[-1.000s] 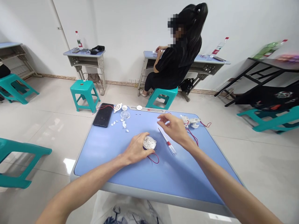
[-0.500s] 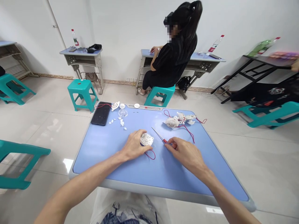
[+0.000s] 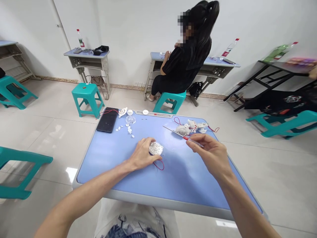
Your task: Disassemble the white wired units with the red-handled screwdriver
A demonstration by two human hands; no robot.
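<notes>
On the blue desk (image 3: 119,178), my left hand (image 3: 143,154) curls its thumb and fingers around a round, clear-and-white plastic gear assembly (image 3: 156,148). A red cord loop (image 3: 159,164) trails from that assembly toward me. My right hand (image 3: 210,150) pinches a screwdriver (image 3: 185,137) with a red collar, raised above the desk. Its thin metal shaft points up and left, away from the assembly. Beyond the screwdriver lie several similar white plastic assemblies (image 3: 190,127) with red cords.
A black phone (image 3: 107,120) lies at the desk's far left. Beside it are small white plastic parts (image 3: 129,129), a clear disc (image 3: 130,119) and white discs (image 3: 145,112). A person (image 3: 188,56) in black sits ahead on a green stool (image 3: 170,100).
My right hand has lifted the screwdriver off the desk and moved right and away from me, and the handle now shows. My left hand stays around the gear assembly.
</notes>
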